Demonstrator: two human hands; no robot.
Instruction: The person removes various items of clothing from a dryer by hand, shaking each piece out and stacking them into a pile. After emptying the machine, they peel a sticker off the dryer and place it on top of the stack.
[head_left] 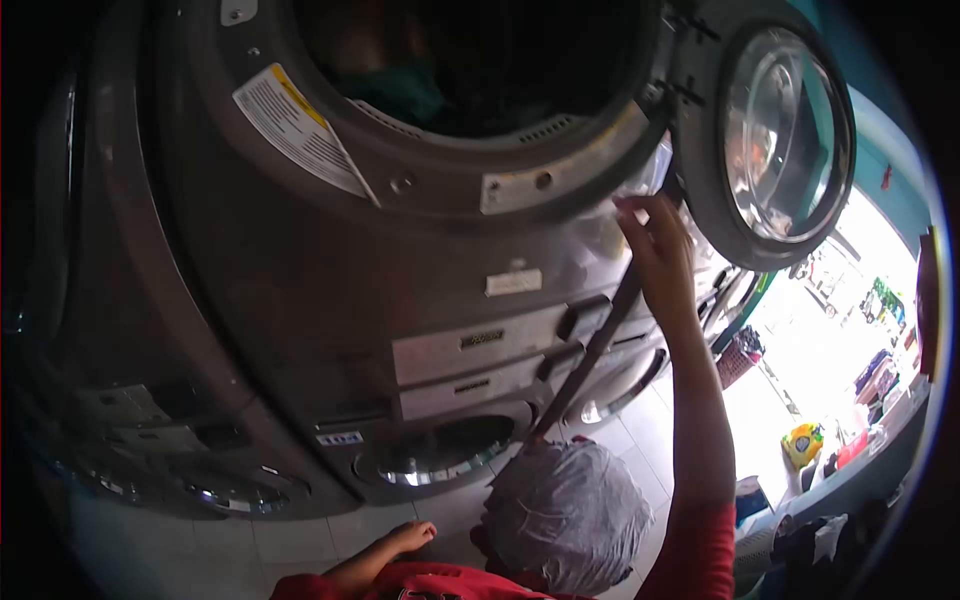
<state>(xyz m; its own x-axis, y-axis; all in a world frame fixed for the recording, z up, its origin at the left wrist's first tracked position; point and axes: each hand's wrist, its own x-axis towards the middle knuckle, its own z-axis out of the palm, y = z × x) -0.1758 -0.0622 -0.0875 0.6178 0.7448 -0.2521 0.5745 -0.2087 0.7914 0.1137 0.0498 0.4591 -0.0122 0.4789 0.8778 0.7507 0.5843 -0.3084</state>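
Observation:
My right hand [655, 240] is raised beside the lower right rim of a grey front-loading dryer [440, 250]. Its fingers are bent and apart, with nothing visible between them. The dryer's round glass door [785, 135] is swung wide to the right. Inside the dark drum, a teal cloth [400, 95] lies at the lower left. Low in front of me, my left hand [410, 536] has its fingers curled in, and I see nothing in it. A crumpled grey, bag-like bundle [570, 515] is close to my body, between my arms; its contents are hidden.
Below the dryer is a second machine with a round door [440, 450] and a label reading 104 [340, 438]. Similar machines [110, 300] stand to the left. A dark basket [740, 355] and a yellow bag [803, 443] are at the right, near bright daylight.

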